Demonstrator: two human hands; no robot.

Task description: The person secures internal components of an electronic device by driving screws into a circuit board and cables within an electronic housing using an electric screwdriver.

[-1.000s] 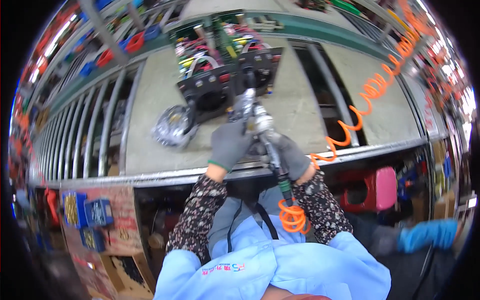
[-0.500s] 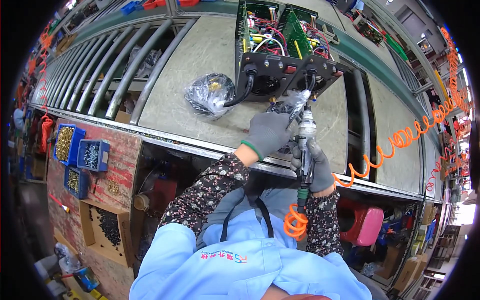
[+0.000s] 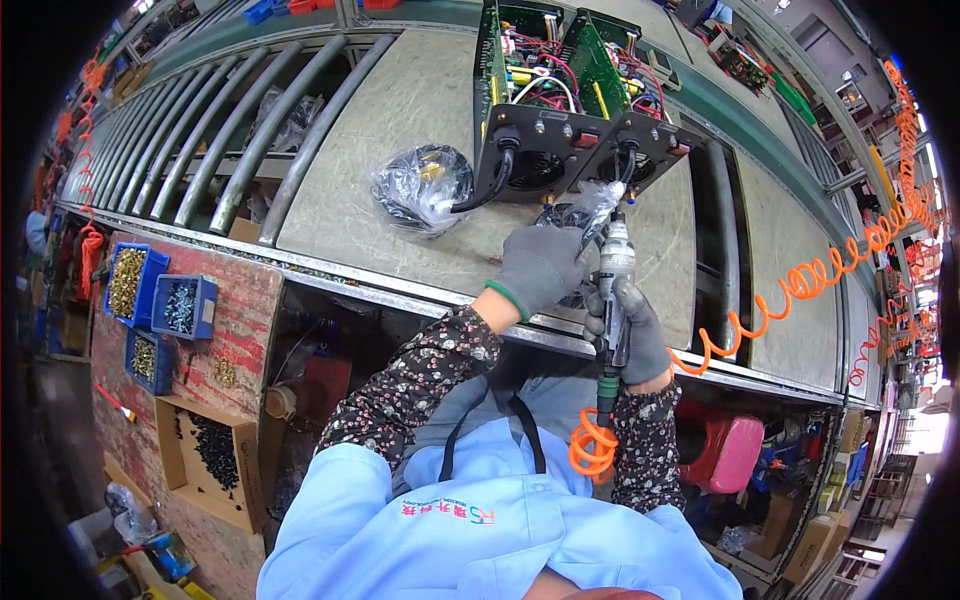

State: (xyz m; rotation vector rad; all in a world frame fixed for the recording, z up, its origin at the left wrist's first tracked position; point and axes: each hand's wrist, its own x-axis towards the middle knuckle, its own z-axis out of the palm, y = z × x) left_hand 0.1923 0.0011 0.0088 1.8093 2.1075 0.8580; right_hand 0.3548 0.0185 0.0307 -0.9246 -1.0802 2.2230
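In grey work gloves, my left hand [image 3: 543, 265] is closed on a plastic-wrapped black cable bundle [image 3: 577, 218] in front of the right-hand unit. My right hand [image 3: 638, 335] wraps round a pneumatic screwdriver [image 3: 617, 262], whose tip points at the lower front edge of that unit. The two electronic units stand side by side, a left unit [image 3: 530, 140] and a right unit [image 3: 640, 150], with open tops showing green boards and coloured wires. Each black end panel has a fan grille and a red switch. A bagged coiled cable [image 3: 422, 188] lies left of them, joined to the left unit.
A coiled orange air hose [image 3: 800, 285] stretches to the right, and another loop hangs under the screwdriver. Metal rollers [image 3: 240, 135] flank the metal plate [image 3: 350, 170]. On the red worn bench at left sit blue bins [image 3: 138, 285] of screws and a cardboard tray [image 3: 210, 455] of black parts.
The view has shifted slightly. Both hands stay in nearly the same place, the right still holding the screwdriver against the right unit's lower edge.
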